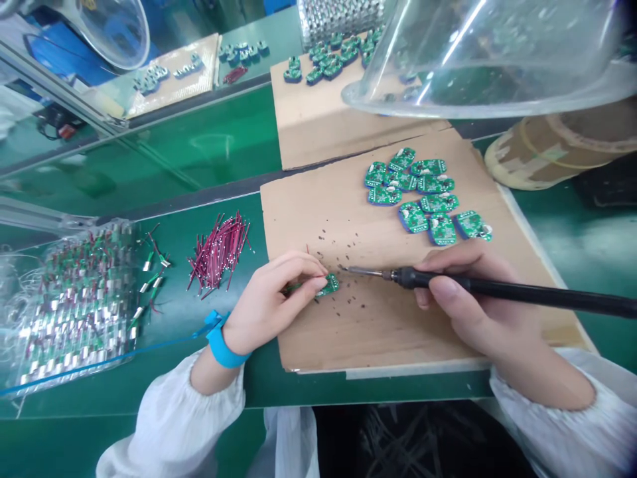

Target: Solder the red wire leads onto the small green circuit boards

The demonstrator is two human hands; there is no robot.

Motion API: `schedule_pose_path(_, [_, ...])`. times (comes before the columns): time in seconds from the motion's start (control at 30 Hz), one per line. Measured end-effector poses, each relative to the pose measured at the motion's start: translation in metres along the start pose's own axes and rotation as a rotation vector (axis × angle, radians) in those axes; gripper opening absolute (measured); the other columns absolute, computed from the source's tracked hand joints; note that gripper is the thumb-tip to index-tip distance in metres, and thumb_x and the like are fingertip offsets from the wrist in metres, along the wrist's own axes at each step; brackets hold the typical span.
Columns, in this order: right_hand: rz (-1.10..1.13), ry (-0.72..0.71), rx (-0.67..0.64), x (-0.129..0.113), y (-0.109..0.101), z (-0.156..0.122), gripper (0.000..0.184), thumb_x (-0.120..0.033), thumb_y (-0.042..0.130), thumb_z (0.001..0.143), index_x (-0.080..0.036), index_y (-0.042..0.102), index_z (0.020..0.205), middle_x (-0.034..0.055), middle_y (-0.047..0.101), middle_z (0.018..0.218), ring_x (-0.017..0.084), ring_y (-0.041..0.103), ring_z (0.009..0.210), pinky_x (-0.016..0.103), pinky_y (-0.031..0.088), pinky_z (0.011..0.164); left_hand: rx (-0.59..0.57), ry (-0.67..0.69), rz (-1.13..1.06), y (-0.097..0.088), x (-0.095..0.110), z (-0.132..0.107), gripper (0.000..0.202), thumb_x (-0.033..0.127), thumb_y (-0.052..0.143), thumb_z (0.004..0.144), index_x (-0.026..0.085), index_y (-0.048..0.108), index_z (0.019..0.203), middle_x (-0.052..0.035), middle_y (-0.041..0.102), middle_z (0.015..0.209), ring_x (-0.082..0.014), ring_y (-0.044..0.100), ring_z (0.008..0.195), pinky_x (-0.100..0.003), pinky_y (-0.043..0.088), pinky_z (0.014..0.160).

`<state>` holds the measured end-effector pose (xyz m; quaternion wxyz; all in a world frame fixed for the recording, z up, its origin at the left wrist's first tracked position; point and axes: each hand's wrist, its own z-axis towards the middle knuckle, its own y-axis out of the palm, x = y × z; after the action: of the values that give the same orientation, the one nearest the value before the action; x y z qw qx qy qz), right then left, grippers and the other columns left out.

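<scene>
My left hand pinches a small green circuit board against a brown cardboard sheet, with a thin wire under the fingers. My right hand is closed round a black soldering iron. The iron's metal tip points left and ends just to the right of the board. A blue wrist strap circles my left wrist. Dark specks dot the cardboard around the board.
Several green boards lie in a cluster on the cardboard's far right. A bundle of red wires rests on the green bench. A clear bag of components sits at left. A clear hood and tape roll stand far right.
</scene>
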<state>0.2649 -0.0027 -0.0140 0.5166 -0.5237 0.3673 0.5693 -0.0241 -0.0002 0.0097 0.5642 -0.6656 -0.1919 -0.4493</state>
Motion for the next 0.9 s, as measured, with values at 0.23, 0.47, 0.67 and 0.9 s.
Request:
schedule_pose_path(0.23, [-0.327,-0.260,-0.131,-0.007,0.022,0.013,0.011,-0.027,0.063,0.098,-0.027,0.068,0.108,0.0028,0.070,0.088,0.018,0.068,0.079,0.032,0.055,0.073,0.058,0.029,-0.053,0.017,0.012,-0.009,0.009,0.025,0.063,0.100,0.022,0.064,0.108,0.0013,0.078,0.081,-0.0114,0.075,0.073,-0.020,0.057,0.066])
schedule_pose_path(0.47, [-0.346,-0.282,-0.100,-0.018,0.050,0.013,0.003,-0.022,0.062,0.097,-0.024,0.064,0.098,0.0009,0.063,0.083,0.015,0.064,0.072,0.027,0.053,0.067,0.039,0.110,0.047,0.025,0.015,-0.011,0.009,0.025,0.065,0.099,0.023,0.065,0.107,0.0010,0.079,0.091,-0.0120,0.077,0.079,-0.019,0.059,0.072])
schedule_pose_path(0.67, [-0.342,-0.303,-0.159,-0.022,0.052,0.009,0.007,-0.024,0.065,0.095,-0.025,0.063,0.101,0.0013,0.063,0.086,0.015,0.065,0.073,0.028,0.053,0.068,0.053,0.075,0.017,0.024,0.014,-0.013,0.008,0.028,0.063,0.099,0.023,0.065,0.106,0.0001,0.079,0.092,-0.0134,0.076,0.079,-0.022,0.060,0.073])
schedule_pose_path(0.9, [-0.421,-0.243,-0.163,-0.023,0.052,0.011,0.010,-0.021,0.056,0.100,-0.025,0.063,0.095,0.0013,0.067,0.082,0.015,0.066,0.073,0.028,0.053,0.070,0.015,-0.047,-0.245,0.023,0.015,-0.014,0.015,0.036,0.060,0.102,0.021,0.060,0.103,-0.0030,0.079,0.085,-0.0158,0.077,0.080,-0.026,0.060,0.073])
